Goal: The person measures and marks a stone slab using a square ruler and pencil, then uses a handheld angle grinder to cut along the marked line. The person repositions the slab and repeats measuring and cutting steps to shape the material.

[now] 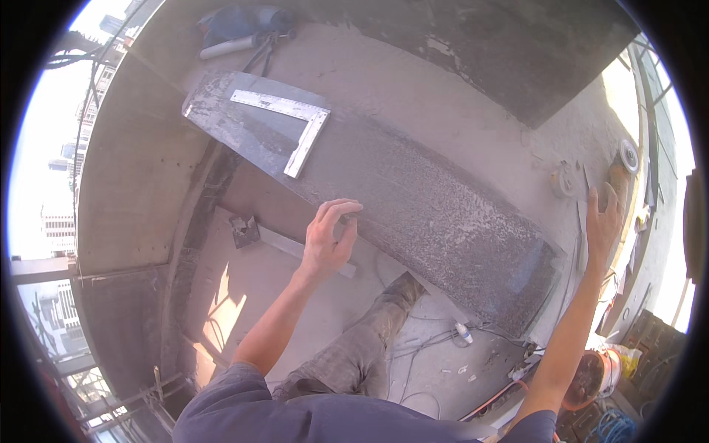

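My left hand (330,238) hovers over the near long edge of a grey stone-like slab (413,199), its fingers curved and thumb apart, with nothing visible in it. A white metal try square (284,111) lies flat on the slab's far left part. At the far right, my right hand (605,221) is around the body of an angle grinder (619,177); its round disc (628,156) points away from me. How firmly the fingers close is partly hidden. Left of the grinder, a pale round roll-like thing (563,181) sits on the dusty surface.
A blue bag-like bundle (240,26) and a pale tube lie at the back left. A dark panel (509,52) stands behind. Near the slab's right end are a small white bottle (464,333) and cables. An orange-rimmed bucket (592,378) stands lower right; a flat strip (284,245) lies left.
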### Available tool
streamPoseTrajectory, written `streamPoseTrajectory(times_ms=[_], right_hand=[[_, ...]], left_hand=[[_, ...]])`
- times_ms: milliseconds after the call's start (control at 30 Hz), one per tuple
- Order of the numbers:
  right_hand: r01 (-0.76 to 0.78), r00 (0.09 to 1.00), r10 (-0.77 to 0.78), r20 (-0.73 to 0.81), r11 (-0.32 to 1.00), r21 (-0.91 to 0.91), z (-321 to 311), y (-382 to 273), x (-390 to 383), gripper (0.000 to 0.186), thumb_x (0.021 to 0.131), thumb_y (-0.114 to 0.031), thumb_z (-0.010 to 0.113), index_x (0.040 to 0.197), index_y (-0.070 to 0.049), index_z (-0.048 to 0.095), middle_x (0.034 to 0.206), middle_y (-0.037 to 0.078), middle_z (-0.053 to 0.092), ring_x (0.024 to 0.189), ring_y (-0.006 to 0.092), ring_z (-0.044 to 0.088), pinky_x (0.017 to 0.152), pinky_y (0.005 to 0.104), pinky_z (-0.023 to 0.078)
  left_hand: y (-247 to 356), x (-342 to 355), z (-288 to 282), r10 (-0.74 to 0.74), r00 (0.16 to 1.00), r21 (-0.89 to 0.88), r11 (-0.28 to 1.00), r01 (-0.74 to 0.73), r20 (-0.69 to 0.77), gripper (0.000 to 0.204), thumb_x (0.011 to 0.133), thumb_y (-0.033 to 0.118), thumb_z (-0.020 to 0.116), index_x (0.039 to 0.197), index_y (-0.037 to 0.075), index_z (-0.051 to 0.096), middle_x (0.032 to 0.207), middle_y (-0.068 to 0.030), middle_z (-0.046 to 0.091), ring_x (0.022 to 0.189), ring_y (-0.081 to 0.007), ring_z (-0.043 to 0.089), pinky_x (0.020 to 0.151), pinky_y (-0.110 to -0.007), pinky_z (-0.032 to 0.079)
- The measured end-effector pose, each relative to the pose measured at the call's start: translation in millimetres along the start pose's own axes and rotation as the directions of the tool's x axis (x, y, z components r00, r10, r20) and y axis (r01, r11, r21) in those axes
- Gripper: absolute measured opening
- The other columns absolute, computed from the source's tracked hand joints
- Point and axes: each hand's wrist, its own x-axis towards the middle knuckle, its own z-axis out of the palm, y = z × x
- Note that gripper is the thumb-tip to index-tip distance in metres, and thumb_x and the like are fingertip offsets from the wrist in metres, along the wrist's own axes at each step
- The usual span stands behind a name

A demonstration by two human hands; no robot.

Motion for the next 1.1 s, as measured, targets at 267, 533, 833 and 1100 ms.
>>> streamPoseTrajectory(times_ms=[267,533,833,1100], right_hand=[[0.16,0.927,-0.105,0.359,0.979,-0.127,71.3,14.7,53.7,0.065,0.102,-0.039,0.076,0.156,-0.005,0.062,0.15,0.027,0.067,0.143,0.0436,0.061,0.12,0.0507,0.046],[-0.302,0.863,-0.128,0.489,0.646,0.702,-83.1,-235.8,-289.8,0.052,0.109,-0.043,0.064,0.136,0.002,0.066,0.108,0.013,0.075,0.09,0.0198,0.078,0.058,0.0312,0.06],[-0.967,0.171,-0.109,0.979,0.172,0.188,-131.6,-298.1,-646.3,0.047,0.121,-0.036,0.041,0.142,0.0,0.063,0.132,0.017,0.071,0.122,0.028,0.072,0.107,0.0439,0.06],[-0.14,0.378,-0.437,0.816,0.845,0.517,-162.0,-329.2,-712.8,0.08,0.106,-0.054,0.071,0.16,0.001,0.05,0.156,0.024,0.054,0.139,0.0369,0.061,0.116,0.0462,0.052]], left_hand=[[-30.8,-158.1,-17.4,-0.197,0.979,-0.246,0.953,0.179,-0.051,0.02,0.1,-0.005,0.069,0.115,0.005,0.078,0.117,-0.0106,0.079,0.109,-0.0246,0.077,0.095,-0.036,0.059],[-22.1,-313.7,-79.8,-0.41,0.837,-0.63,0.554,0.544,0.362,0.035,0.116,0.021,0.061,0.146,0.003,0.068,0.139,-0.0113,0.074,0.115,-0.0209,0.075,0.103,-0.038,0.06],[21.5,-421.7,-148.6,-0.393,0.606,-0.59,0.174,0.788,0.692,0.062,0.121,0.041,0.051,0.169,0.003,0.042,0.16,-0.0158,0.055,0.139,-0.0246,0.059,0.107,-0.042,0.06],[-0.9,-447.6,-233.7,-0.539,0.366,-0.305,0.202,0.93,0.758,0.046,0.119,0.029,0.056,0.152,-0.002,0.059,0.135,-0.0134,0.069,0.12,-0.0223,0.07,0.097,-0.04,0.062]])
